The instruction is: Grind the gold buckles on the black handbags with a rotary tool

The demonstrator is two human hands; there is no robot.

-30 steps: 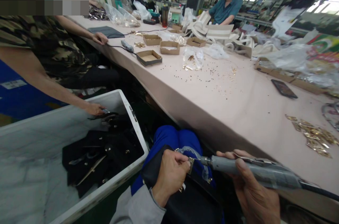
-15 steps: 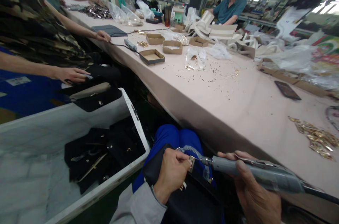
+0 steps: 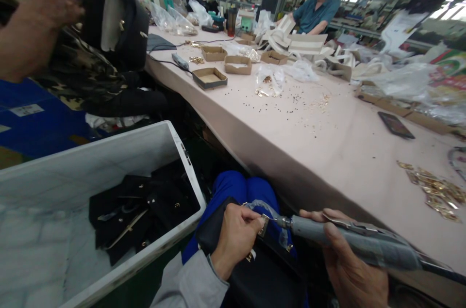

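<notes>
A black bag lies on my lap over blue trousers. My left hand is closed, pinching a small gold metal fitting on the bag. My right hand is wrapped round a grey electric screwdriver, its tip touching that fitting. A clear plastic wrap hangs round the fitting. The tool's black cable runs off to the right.
A white bin at my left holds several black bags. A co-worker at upper left holds a black bag up. The long pink table carries small cardboard boxes, gold hardware, a phone and plastic bags.
The co-worker has lifted a black bag out of the bin and raised it to the upper left. My hands, bag and screwdriver have stayed put.
</notes>
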